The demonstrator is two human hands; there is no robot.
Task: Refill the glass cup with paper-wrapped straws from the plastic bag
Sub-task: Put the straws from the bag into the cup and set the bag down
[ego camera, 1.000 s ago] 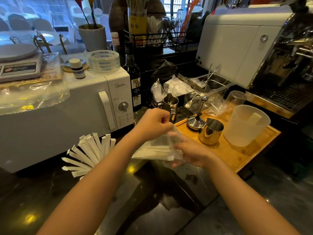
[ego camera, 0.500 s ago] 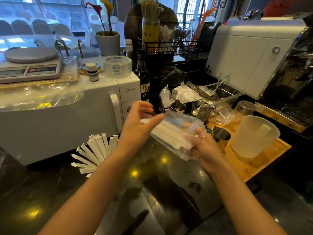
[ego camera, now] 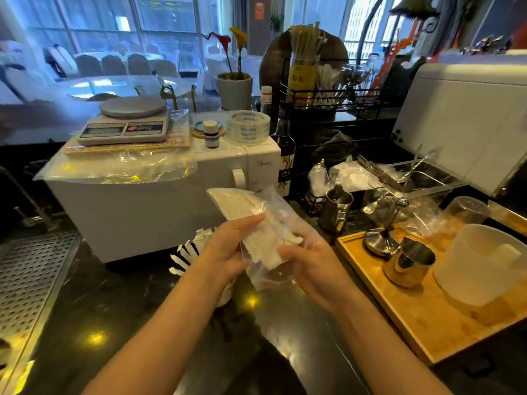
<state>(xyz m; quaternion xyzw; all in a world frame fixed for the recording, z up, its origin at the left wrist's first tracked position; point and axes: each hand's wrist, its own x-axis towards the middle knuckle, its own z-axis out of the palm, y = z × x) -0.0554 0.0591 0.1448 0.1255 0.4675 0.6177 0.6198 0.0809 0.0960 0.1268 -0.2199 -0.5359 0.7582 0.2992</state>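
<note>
**A:** How do I get them out nicely?

**B:** Keep the right hand (ego camera: pixel 310 269) squeezing the plastic bag (ego camera: pixel 273 246) low down. The left hand (ego camera: pixel 225 252) has its grip pinching the paper-wrapped straws (ego camera: pixel 239 206) poking out toward 11 o'clock. Pull slowly, all together.

**A:** What do they look like?

**B:** Thin, white, bunched flat. The bag is clear and crinkly.

**A:** Where's the glass cup (ego camera: pixel 225 295)?

**B:** Under the left wrist, I think, at 7 o'clock from the bag. More straws fan out of it on the counter (ego camera: pixel 142 309).

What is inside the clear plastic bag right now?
A bundle of white paper-wrapped straws fills the clear plastic bag, upper ends poking out. Both hands hide its sides; a count is impossible.
</note>
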